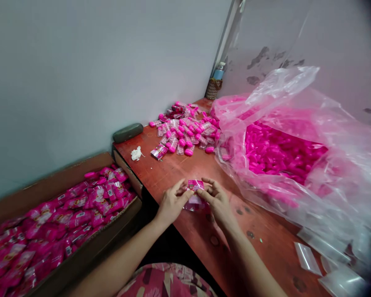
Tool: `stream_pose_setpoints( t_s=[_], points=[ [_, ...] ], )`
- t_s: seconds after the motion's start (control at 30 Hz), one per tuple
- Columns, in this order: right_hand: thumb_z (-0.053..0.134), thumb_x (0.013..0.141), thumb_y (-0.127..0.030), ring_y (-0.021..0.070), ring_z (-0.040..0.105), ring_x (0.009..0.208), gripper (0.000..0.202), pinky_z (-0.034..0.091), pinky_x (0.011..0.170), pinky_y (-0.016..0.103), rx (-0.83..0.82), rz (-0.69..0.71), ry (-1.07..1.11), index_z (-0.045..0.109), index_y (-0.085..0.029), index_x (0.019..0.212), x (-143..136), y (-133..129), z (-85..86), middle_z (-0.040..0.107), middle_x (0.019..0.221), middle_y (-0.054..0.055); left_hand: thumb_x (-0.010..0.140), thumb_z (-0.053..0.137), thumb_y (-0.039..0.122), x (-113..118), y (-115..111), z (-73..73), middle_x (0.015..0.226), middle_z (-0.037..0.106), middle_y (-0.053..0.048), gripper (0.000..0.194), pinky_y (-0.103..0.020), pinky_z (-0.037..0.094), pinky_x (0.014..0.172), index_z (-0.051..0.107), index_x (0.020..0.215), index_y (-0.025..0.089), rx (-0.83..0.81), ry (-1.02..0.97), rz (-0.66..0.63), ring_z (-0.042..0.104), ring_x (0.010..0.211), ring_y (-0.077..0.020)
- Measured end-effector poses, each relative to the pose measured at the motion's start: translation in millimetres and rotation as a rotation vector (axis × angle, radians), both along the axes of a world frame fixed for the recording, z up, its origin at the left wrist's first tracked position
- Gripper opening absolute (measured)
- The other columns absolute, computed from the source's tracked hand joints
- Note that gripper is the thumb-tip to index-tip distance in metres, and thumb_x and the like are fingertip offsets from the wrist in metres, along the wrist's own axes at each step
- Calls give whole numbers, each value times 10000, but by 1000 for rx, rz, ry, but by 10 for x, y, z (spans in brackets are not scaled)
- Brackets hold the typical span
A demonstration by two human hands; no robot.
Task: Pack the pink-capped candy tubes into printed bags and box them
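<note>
A small clear packet with a pink printed card (196,185) is held between both hands over the near edge of the red table (179,167). My left hand (174,202) pinches its left side with thumb and fingers. On the right side, my right hand (216,200) grips it with the thumb on the card and the other fingers curled behind. Beyond the hands lies a pile of clear packets with pink pieces (188,134). One flat printed packet (159,152) sits at the near left of that pile.
A large plastic bag (334,165) of pink pieces stands open at the right. Left of the table is a cardboard box (64,169) full of pink packets. A dark case (128,133), crumpled white scrap (136,154), bottle (219,72) and clear sleeves (307,258) are also around.
</note>
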State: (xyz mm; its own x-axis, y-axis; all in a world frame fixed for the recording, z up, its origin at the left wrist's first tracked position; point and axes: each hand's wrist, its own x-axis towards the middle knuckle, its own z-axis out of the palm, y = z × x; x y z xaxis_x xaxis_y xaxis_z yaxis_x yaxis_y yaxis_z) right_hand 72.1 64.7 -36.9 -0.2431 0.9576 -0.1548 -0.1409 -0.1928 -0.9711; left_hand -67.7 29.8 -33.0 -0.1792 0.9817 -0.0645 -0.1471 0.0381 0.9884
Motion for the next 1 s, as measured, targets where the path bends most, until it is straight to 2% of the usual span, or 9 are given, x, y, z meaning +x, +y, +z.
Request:
stream_pose_setpoints(
  t_s=[0.1,0.27,0.37,0.57,0.67,0.8,0.93,0.97,1.0],
  points=[
    [627,715,-349,122,540,522,333,404,483,227,84,223,-154,520,-196,990,-9,186,68,586,627,-33,679,645,332,-73,56,-25,674,665,-48,211,-315,505,658,682,733,131,-158,-194,-138,625,643,-192],
    [358,873,-226,189,580,787,259,433,674,302,698,237,-976,563,-178,1025,-117,916,104,637,897,75,625,700,326,-145,72,-89,609,647,-57,245,-302,515,623,660,626,84,-258,-314,11,617,582,-162],
    [350,834,-96,254,472,1029,347,365,812,360,802,286,-1111,540,-164,1116,-216,1425,90,532,1151,137,598,723,323,-170,49,-112,628,652,-70,252,-275,513,595,653,620,82,-299,-361,58,617,589,-154],
    [422,801,-108,282,408,1071,297,297,846,374,890,489,-1279,592,-183,1032,-383,1919,95,526,1139,133,565,755,286,-254,73,-136,603,643,-46,247,-211,483,486,601,602,97,-373,-535,169,591,519,-117],
    [554,738,-199,266,473,981,157,322,796,332,859,535,-1332,617,-174,879,-348,1937,119,588,1010,117,597,742,258,-314,146,-146,636,650,-37,223,-209,489,480,604,689,109,-373,-665,228,597,531,-117],
    [673,621,-279,230,561,766,266,357,624,278,760,494,-1373,578,-162,839,-172,1715,115,631,821,92,652,708,226,-358,267,-156,633,638,-13,173,-223,508,509,588,735,133,-367,-796,314,600,534,-112],
    [489,793,-382,201,582,664,270,368,540,264,669,342,-1316,530,-147,918,-35,1114,102,632,755,80,675,690,207,-360,353,-136,635,633,-15,152,-244,520,540,575,740,133,-346,-862,358,610,553,-120],
    [417,831,-411,177,580,622,283,375,511,250,630,306,-1247,520,-165,925,-32,915,107,626,728,51,679,687,201,-355,367,-129,636,634,-17,147,-254,524,553,573,741,131,-336,-878,361,613,558,-124],
    [430,824,-428,165,569,576,278,379,486,244,496,236,-991,526,-176,894,-44,711,114,614,679,27,685,682,197,-348,377,-123,637,635,-19,141,-265,527,565,572,742,130,-327,-892,361,616,564,-128]
  ],
)
